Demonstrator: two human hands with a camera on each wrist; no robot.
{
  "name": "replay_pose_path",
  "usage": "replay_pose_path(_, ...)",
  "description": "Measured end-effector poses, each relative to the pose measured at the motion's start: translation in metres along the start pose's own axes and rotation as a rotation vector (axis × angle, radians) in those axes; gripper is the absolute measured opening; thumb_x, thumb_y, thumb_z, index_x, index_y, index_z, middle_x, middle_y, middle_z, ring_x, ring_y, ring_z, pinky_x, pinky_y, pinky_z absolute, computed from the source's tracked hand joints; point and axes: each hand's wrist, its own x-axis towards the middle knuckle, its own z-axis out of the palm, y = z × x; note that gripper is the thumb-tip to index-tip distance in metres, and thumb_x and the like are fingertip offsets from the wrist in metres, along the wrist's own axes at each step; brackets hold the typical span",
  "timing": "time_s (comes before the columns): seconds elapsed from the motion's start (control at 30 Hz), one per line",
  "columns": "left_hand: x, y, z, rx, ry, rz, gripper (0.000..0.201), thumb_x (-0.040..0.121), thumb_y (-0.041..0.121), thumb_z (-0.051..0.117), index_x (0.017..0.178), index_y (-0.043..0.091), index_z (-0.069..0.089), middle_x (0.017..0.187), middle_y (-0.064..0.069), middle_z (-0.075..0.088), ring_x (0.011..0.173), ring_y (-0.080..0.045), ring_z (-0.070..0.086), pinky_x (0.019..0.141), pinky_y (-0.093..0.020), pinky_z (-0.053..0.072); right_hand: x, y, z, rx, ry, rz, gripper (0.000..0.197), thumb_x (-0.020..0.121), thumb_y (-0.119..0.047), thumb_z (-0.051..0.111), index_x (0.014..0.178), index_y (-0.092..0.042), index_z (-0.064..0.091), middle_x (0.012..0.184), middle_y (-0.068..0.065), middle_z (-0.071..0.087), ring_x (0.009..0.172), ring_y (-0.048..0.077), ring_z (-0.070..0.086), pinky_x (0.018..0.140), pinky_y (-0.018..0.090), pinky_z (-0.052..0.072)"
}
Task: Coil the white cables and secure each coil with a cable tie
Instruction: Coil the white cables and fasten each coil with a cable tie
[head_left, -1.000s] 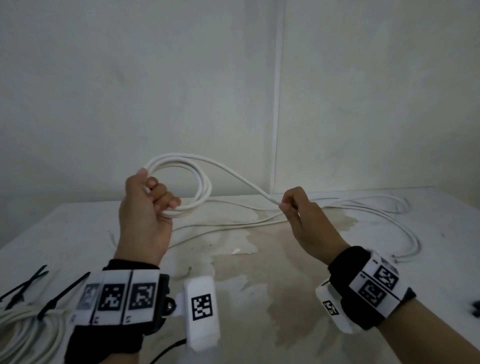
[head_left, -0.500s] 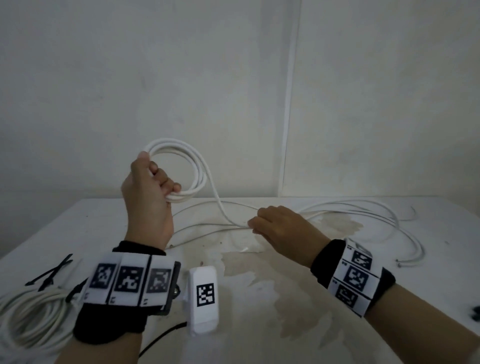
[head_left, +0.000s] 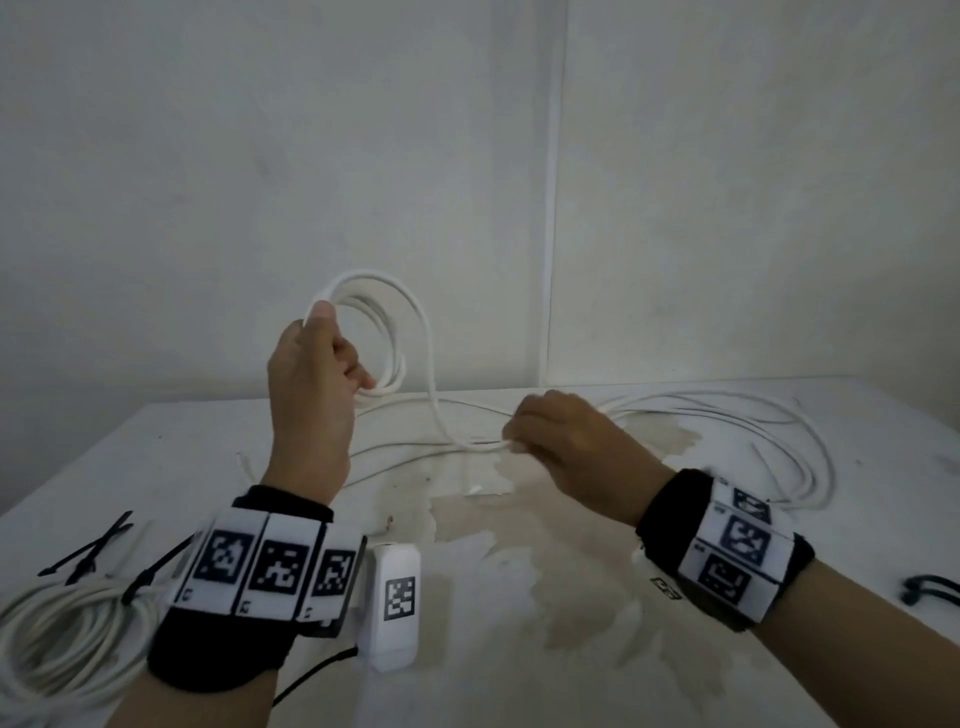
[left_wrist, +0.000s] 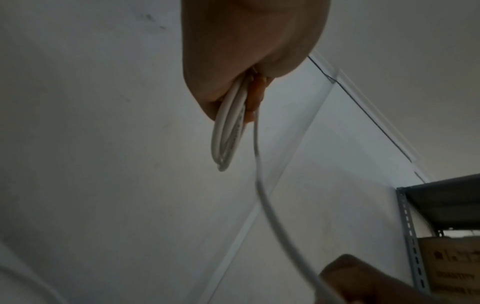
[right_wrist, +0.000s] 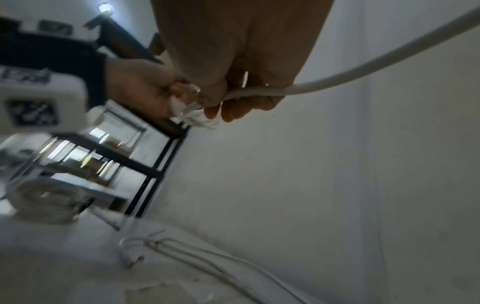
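Note:
My left hand (head_left: 317, 384) is raised above the table and grips a small coil of white cable (head_left: 387, 332), whose loops (left_wrist: 228, 131) stick out past the fingers. From the coil a single strand (head_left: 434, 410) drops down to my right hand (head_left: 550, 441), which holds it low over the table with fingers curled round it (right_wrist: 249, 94). Behind that hand the same cable lies in loose loops (head_left: 779, 441) across the back right of the table. At the front left lies a finished coil of white cable (head_left: 57, 639) bound with a black tie (head_left: 150, 574).
Loose black cable ties (head_left: 88, 551) lie at the left edge beside the finished coil. A black object (head_left: 932, 590) sits at the right edge. The white table (head_left: 519, 597) has a stained middle and stands against a white wall. Metal shelving (left_wrist: 415, 236) stands off to the side.
My left hand has lifted the coil higher. My right hand has moved left and down toward the table, so the strand now hangs slack in a curve.

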Motion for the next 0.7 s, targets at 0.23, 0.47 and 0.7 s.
replay_pose_path(0.23,-0.006,-0.01,0.0,-0.106,0.069,-0.014,0.031,0.097,0.023,0.037,0.067,0.017,0.033,0.054,0.004,0.027,0.04,-0.006,0.027,0.052,-0.022,0.035,0.006,0.032,0.001,0.026,0.129,0.195,0.026,0.088,-0.012,0.046,0.069,-0.001,0.06,0.065,0.012,0.054,0.062,0.015,0.039,0.061,0.025,0.03)
replay_pose_path(0.47,-0.023,-0.024,0.017,-0.05,0.033,0.104,0.032,0.1,0.023,0.033,0.068,0.018,0.033,0.055,0.006,0.033,0.045,-0.003,0.033,0.054,-0.019,0.036,0.022,0.033,0.037,-0.022,-0.089,-0.02,0.023,0.06,0.016,0.067,0.06,-0.006,0.06,0.059,0.007,0.056,0.05,0.023,0.052,0.056,0.023,0.035)
replay_pose_path(0.7,-0.019,-0.045,0.013,0.447,-0.089,0.342,0.025,0.099,0.028,0.033,0.076,0.018,0.036,0.061,0.002,0.039,0.049,-0.006,0.039,0.048,-0.018,0.034,0.034,-0.01,0.031,-0.108,0.027,-0.263,0.023,0.08,-0.001,0.044,0.065,-0.004,0.061,0.064,0.008,0.055,0.051,0.022,0.048,0.055,0.025,0.031)
